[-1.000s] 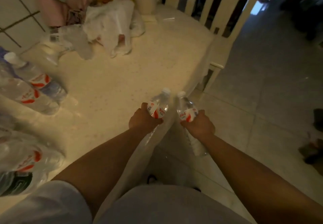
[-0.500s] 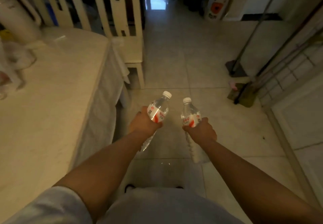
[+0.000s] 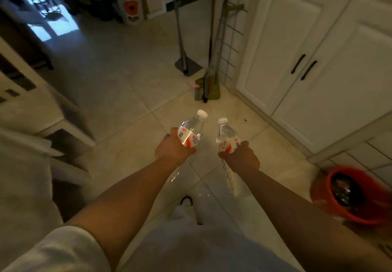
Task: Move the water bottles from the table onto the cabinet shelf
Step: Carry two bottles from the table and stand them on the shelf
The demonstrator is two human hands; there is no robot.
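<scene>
Left hand (image 3: pixel 172 149): fingers curled round the labelled middle of the left bottle (image 3: pixel 189 133), held out in front of the body above the tiled floor (image 3: pixel 127 85).
Right hand (image 3: pixel 240 158): wrapped round the right bottle (image 3: pixel 227 140) at its red-and-white label.
Left bottle: clear, white cap pointing forward and slightly right, tilted away from the body; its lower part shows below the hand.
Right bottle: clear, white cap forward, base hanging down beneath the wrist; just beside the left bottle, not touching it.
Cabinet (image 3: pixel 307 55): white, two closed doors with dark handles, ahead on the right, well apart from both bottles.
Mops (image 3: pixel 209 63): leaning in the corner left of the cabinet.
Red bucket (image 3: pixel 347 195): on the floor, lower right.
Chair (image 3: pixel 48 110): pale, blurred, at the left edge.
</scene>
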